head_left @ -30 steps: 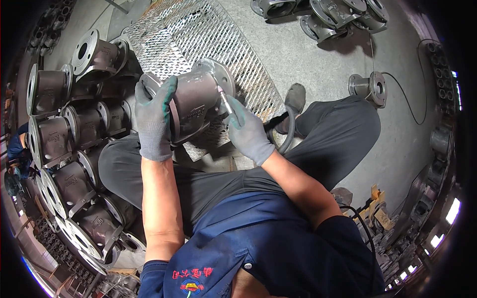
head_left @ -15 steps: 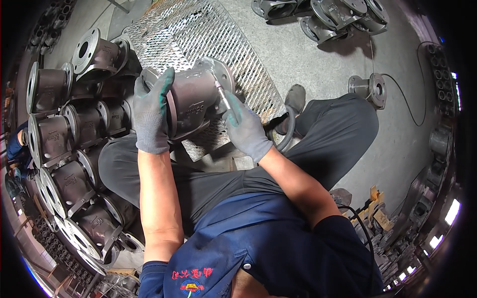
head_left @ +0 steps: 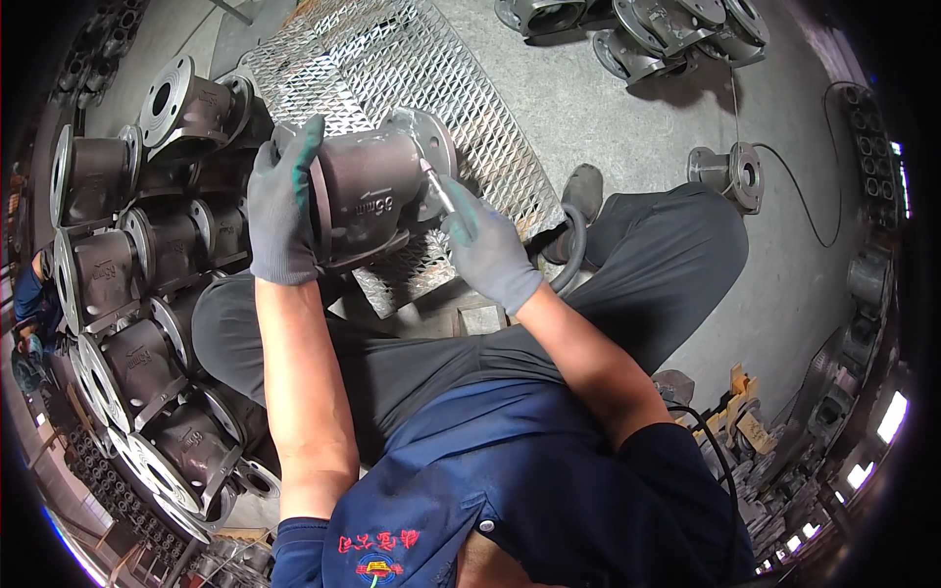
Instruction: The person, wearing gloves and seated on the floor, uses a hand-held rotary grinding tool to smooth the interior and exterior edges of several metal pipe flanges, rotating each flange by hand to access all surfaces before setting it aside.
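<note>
A grey cast-metal flanged pipe body (head_left: 368, 186) rests on its side on the metal grating in front of me. My left hand (head_left: 284, 201), in a grey-green glove, grips its left flange; the fingers on the far side are hidden. In my right hand (head_left: 485, 245), also gloved, is a slim, pencil-like die grinder (head_left: 438, 189). Its tip is at the inner side of the right flange (head_left: 438, 147), where the flange meets the barrel. Bright, bare-looking marks show on that flange's upper part.
Stacked flanged castings (head_left: 132, 358) crowd my left side. More castings (head_left: 676, 34) lie on the floor at the far right, and a single one (head_left: 723, 176) sits beyond my right knee. A thick dark hose (head_left: 575, 245) curves beside the expanded-metal grating (head_left: 470, 83) near my shoe.
The casting has rolled slightly and shifted a little left, along with my left hand. The grinder tip has stayed near the right flange, moving slightly left.
</note>
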Demonstrator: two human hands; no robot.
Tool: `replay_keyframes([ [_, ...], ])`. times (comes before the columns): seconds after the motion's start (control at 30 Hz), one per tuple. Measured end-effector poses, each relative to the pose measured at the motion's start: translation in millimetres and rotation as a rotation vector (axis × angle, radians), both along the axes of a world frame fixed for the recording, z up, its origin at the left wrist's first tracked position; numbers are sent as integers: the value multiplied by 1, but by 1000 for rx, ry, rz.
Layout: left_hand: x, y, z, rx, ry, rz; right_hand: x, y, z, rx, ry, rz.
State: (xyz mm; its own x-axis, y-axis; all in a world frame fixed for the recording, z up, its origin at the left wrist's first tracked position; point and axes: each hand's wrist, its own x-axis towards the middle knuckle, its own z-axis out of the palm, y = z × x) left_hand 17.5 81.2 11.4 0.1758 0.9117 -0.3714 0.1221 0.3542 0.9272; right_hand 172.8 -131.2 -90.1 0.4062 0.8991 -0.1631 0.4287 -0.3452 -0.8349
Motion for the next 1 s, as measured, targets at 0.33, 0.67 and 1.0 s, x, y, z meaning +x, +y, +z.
replay_keyframes([
  [0.33,-47,17,-33,324,67,-242,24,-30,25,27,208,-65],
  [0.67,-40,-16,-34,457,357,-94,6,-15,26,-49,292,4],
  [1.0,-34,-54,-47,468,399,46,14,44,20,-49,-34,75],
])
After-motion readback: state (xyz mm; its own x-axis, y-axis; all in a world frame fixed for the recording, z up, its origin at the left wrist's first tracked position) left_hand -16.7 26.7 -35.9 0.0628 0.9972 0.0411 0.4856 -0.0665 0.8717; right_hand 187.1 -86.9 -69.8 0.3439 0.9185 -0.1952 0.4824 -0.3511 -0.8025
